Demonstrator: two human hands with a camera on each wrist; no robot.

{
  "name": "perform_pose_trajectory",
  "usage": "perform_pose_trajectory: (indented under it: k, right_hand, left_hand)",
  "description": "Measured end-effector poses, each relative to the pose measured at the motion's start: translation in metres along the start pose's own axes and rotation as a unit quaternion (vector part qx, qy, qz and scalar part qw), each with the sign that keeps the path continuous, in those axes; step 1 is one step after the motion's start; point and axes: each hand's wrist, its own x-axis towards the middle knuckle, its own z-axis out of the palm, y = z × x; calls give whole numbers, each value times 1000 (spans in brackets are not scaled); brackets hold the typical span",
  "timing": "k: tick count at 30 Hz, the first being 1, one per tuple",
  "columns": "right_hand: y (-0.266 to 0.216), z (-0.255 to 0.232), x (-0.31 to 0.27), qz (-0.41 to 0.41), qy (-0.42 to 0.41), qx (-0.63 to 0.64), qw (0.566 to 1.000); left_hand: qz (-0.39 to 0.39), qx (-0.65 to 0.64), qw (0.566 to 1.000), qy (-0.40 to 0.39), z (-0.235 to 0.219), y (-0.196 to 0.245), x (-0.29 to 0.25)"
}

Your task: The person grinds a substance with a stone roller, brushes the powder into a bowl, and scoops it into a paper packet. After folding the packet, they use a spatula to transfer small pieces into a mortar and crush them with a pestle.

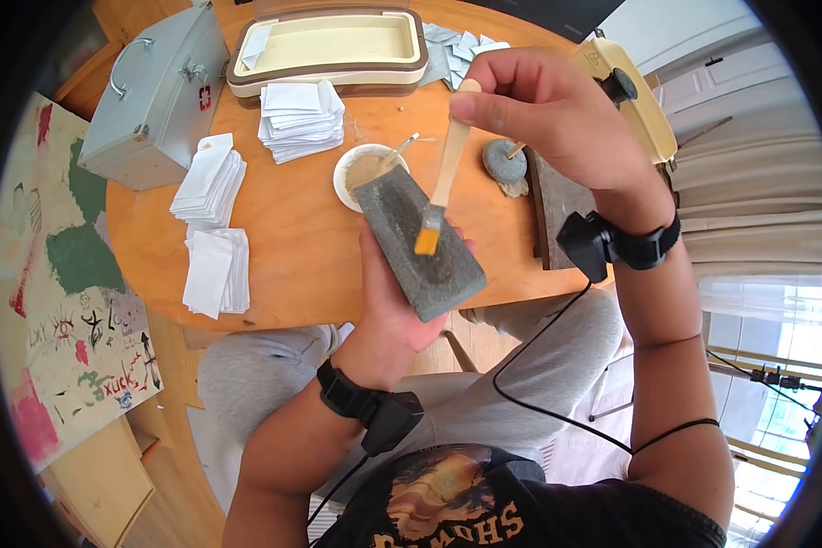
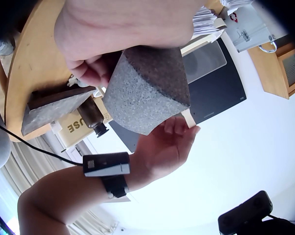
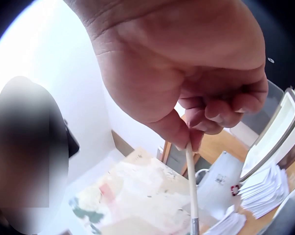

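Note:
A grey stone block [image 1: 452,290] with a hollowed face lies tilted in my left hand [image 1: 388,306], whose fingers wrap its sides from below. In the left wrist view the block's [image 2: 142,98] curved end shows close under the palm. My right hand [image 1: 557,105] pinches the top of a flat paintbrush's [image 1: 449,169] wooden handle between thumb and fingertips. The brush points down, its yellow bristles over the hollow. Only its pale handle and metal band show in the right wrist view. Behind the block, a white bowl [image 1: 342,179] holds beige paste and a slim stick.
Several stacks of white paper [image 1: 301,123] stand on the wooden table [image 1: 310,247]. A silver case [image 1: 160,100] is at the back left, with a cream tray [image 1: 329,75] behind. To the right lie a round grey stone [image 1: 502,163], a dark slab [image 1: 562,210] and a brown bottle [image 2: 91,115].

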Motion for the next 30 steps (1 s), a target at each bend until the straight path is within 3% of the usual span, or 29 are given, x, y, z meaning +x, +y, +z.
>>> perform_pose_trajectory:
  k: [2,4,8,9,12,13,15,16,18,19,20,22,26,28,30]
  right_hand:
    - [-3,0,0,18,-15,-1,1000]
    - [-3,6,2,-11,-39,-128,991]
    - [-16,-3,8,-18,-132,-80,988]
    - [-19,2,11,-32,-128,-168,977]
    - [-6,14,18,-42,-66,-196,977]
    - [-8,13,18,-43,-67,-195,978]
    - [-13,10,18,-36,-159,-102,981]
    - [-7,13,20,-37,-160,-102,981]
    - [7,24,27,-102,-65,-234,965]
    - [10,23,31,-87,-45,-252,963]
    - [9,21,32,-87,-45,-252,963]
    - [7,18,35,-46,-141,-106,983]
    - [25,21,48,-99,-104,-198,970]
    - [28,18,56,-80,-69,-153,983]
    - [28,22,56,-72,-106,-92,988]
  left_hand:
    - [-1,10,1000,10,3,0,-2]
    - [-7,22,999,23,3,-1,-2]
    - [-3,28,998,59,7,-1,0]
    - [-3,26,997,76,9,-2,0]
    - [-13,26,998,59,6,-1,2]
    - [-11,27,998,60,6,-1,1]
    - [-7,27,997,70,10,-1,1]
    - [-5,26,997,70,10,0,1]
    - [-10,24,998,49,7,-1,1]
    - [-10,24,998,49,5,-1,2]
    - [-27,5,999,27,0,1,2]
    - [-38,-13,999,7,-4,3,1]
    - [-29,2,1000,-3,-6,-1,2]
    - [-24,9,1000,-6,-5,1,2]
    - [-45,-7,999,5,-5,2,2]
